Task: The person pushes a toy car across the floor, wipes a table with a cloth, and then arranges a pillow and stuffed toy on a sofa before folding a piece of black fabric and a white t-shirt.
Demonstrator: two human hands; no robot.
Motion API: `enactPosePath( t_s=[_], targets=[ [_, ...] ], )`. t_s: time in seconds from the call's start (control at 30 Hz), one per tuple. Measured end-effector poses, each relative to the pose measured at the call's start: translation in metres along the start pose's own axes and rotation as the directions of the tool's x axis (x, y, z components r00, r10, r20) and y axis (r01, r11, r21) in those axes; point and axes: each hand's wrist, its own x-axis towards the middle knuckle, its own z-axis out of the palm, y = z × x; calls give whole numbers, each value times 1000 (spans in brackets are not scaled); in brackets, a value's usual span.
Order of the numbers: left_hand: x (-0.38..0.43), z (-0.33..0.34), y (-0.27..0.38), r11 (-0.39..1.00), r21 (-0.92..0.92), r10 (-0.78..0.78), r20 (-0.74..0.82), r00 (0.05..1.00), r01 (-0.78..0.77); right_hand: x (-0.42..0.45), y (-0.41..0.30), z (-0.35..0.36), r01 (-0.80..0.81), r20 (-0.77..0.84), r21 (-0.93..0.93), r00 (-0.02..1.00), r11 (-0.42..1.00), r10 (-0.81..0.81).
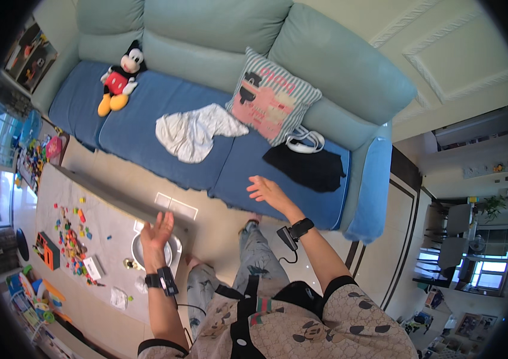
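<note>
My left hand [157, 233] is raised, fingers apart and empty, above the edge of the marble-look table and a round white dish [174, 251] on it. My right hand [268, 194] reaches out empty, fingers spread, before the front edge of the blue sofa seat [182, 175]. Beyond it lie a black cloth [310, 168] and a coiled white strap or cable [305, 141]. A crumpled white cloth [191, 132] rests mid-seat. Against the backrest leans a striped cushion [272, 98]; further left sits a Mickey Mouse plush toy [119, 83].
The low table [114, 224] bears scattered small toy blocks [72, 244], a white box [93, 267], an orange-and-green toy crate [47, 251] and crumpled white tissue [119, 298]. More toys [34, 161] stand past its far end. Dining chairs [453, 251] are at the far right.
</note>
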Motion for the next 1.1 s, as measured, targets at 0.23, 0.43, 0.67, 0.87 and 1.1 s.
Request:
enactPosePath(
  t_s=[0.23,0.43,0.67,0.87,1.1],
  targets=[
    [54,38,-126,997,-68,-28,-139,990,19,116,-14,-191,178,-383,156,918,972,-107],
    [55,74,-181,996,-92,9,-139,990,-22,242,6,-311,113,-682,25,728,993,-66],
    [56,89,-177,988,-110,96,-137,986,-111,280,-10,-306,77,-493,328,864,942,101],
    [75,136,-181,999,-31,38,-41,998,-40,238,-68,-246,279,-300,391,939,877,-165],
    [126,202,-145,847,518,73,107,992,-119,165,-209,-208,364,-281,378,921,851,-270]
  ],
)
